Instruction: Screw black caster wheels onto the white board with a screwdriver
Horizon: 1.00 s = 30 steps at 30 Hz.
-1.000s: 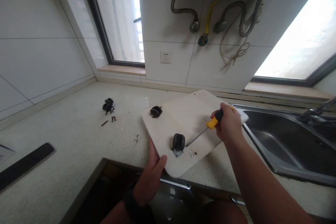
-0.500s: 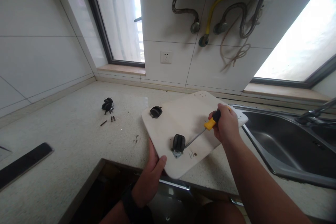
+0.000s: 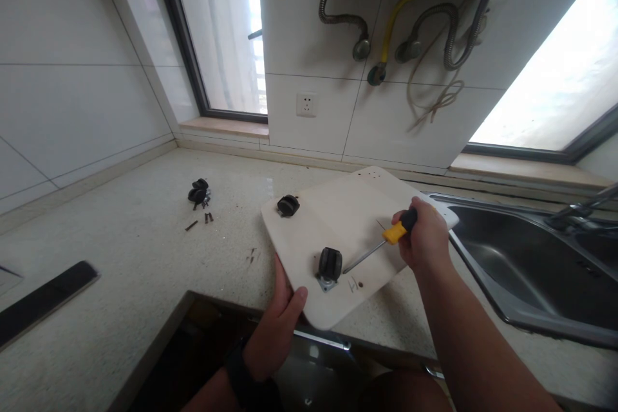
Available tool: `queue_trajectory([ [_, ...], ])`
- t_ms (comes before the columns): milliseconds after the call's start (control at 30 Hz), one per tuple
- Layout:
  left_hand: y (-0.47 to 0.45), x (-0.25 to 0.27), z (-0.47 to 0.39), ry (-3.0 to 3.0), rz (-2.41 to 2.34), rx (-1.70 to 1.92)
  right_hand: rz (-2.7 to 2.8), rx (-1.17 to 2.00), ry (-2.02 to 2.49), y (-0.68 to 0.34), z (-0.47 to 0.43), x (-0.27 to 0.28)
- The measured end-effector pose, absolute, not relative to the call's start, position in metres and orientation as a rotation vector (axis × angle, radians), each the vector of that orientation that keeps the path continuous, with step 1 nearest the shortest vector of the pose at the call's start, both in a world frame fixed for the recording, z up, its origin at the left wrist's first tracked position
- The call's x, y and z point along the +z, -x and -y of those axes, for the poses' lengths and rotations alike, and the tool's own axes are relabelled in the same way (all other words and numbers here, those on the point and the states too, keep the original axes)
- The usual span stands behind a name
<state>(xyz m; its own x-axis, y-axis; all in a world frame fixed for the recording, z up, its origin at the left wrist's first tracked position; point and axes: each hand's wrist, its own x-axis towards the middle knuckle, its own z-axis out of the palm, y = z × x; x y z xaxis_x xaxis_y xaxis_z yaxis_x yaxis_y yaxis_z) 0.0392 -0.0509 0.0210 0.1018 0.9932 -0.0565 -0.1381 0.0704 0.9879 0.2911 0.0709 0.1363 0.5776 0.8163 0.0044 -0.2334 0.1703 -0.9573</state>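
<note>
A pale board (image 3: 333, 206) with rounded corners lies on the counter, its near right part hidden under my right arm. My left hand (image 3: 277, 328) grips its near left edge, thumb on top and fingers beneath. In my right hand (image 3: 427, 238) is a screwdriver (image 3: 398, 226) with a yellow and black handle. Its thin shaft slants down left, the tip close to a black caster wheel (image 3: 331, 264) on a metal plate. I cannot tell whether the tip touches a screw. Another black caster wheel (image 3: 288, 205) stands at the board's far left corner.
Loose black casters (image 3: 197, 192) and several screws (image 3: 206, 217) lie on the speckled counter (image 3: 145, 238) to the left. A steel sink (image 3: 521, 257) is set in at the right. Below the counter's front edge gapes a dark opening (image 3: 178, 347). Pipes (image 3: 447, 13) hang on the wall.
My right hand has shifted a little right and down with the screwdriver, and its tip has drawn slightly away from the near caster. The left hand and board have stayed put.
</note>
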Motion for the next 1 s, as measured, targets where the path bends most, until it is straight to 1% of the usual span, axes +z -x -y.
queue_trajectory([
  [133, -0.0401, 0.0248, 0.0508, -1.109, -1.058, 1.167, 0.638, 0.844, 1.18, -0.285, -0.0714, 0.1301],
  [700, -0.0368, 0.0179, 0.0528, -1.129, -1.069, 1.171, 0.641, 0.798, 1.201, -0.2834, -0.0677, 0.1319],
  [1000, -0.037, 0.0229, 0.0498, -1.141, -1.057, 1.159, 0.662, 0.817, 1.178, -0.2801, -0.0726, 0.1347],
])
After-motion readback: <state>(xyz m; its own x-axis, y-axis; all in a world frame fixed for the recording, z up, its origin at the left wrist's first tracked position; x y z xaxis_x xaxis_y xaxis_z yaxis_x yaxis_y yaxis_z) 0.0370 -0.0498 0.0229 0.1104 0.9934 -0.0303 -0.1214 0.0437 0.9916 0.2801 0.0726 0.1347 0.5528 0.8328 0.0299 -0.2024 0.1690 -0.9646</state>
